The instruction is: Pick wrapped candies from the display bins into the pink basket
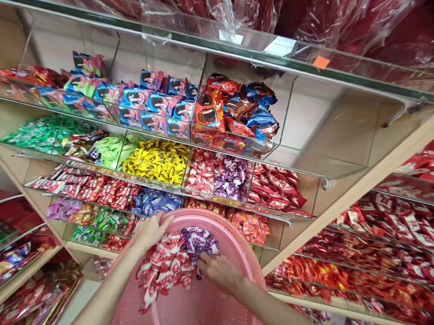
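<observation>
A pink plastic basket is tilted toward me in front of the shelves. My left hand grips its rim at the upper left, with the thumb along the edge. Inside, red-and-white wrapped candies lie in a heap on the left, and purple-and-white wrapped candies sit at the top beside them. My right hand is inside the basket, its fingers curled closed at the purple candies; the fingertips are partly hidden among them.
Glass shelves with dividers hold wrapped biscuits, yellow-wrapped candies, red-white candies and purple candies. A slanting wooden side panel bounds the rack on the right. Red plastic-wrapped packs stand on the top shelf.
</observation>
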Demonstrator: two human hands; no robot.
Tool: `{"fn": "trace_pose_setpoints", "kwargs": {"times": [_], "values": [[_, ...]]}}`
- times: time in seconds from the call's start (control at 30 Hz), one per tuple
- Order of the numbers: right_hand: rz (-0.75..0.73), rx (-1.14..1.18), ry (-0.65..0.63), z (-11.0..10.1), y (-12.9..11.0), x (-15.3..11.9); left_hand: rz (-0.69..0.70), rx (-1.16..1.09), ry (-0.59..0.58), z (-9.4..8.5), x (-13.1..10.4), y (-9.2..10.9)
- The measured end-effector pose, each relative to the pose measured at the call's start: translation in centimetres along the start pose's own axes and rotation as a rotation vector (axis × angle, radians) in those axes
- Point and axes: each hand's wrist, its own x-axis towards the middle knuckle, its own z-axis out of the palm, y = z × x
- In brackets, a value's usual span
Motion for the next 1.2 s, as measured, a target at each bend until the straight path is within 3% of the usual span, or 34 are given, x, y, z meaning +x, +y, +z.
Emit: {"fn": "trace_pose_setpoints", "kwargs": {"times": [0.17, 0.3, 0.47, 0.57, 0.67, 0.8, 1.0, 1.2], "values": [[0.014, 0.0, 0.042, -1.1, 0.2, 0.0, -0.004, -0.03, -0.006, 0.0, -0.1, 0.0], [0.054, 0.042, 0.149, -5.5, 1.8, 0.2, -0.014, -0.052, -0.011, 0.0, 0.0, -0.1], [0.214, 0.008, 0.306, -13.1, 7.4, 1.0, -0.024, -0.049, -0.008, 0.2, 0.2, -0.3], [0.315, -0.139, 0.298, -15.3, 11.3, 1.8, -0.014, -0.053, -0.014, 0.3, 0.2, -0.4], [0.289, -0.329, 0.205, -15.4, 13.6, 2.7, -0.003, -0.056, -0.01, 0.6, 0.4, -0.6], [0.23, -0.428, 0.128, -14.3, 14.3, 3.6, -0.002, -0.065, -0.006, 0.8, 0.5, -0.9], [0.244, -0.433, 0.158, -14.0, 14.6, 3.5, -0.002, -0.084, -0.009, 0.7, 0.4, -0.9], [0.301, -0.403, 0.25, -15.5, 14.0, 1.8, -0.015, -0.073, -0.02, 0.4, 0.4, -0.5]]}}
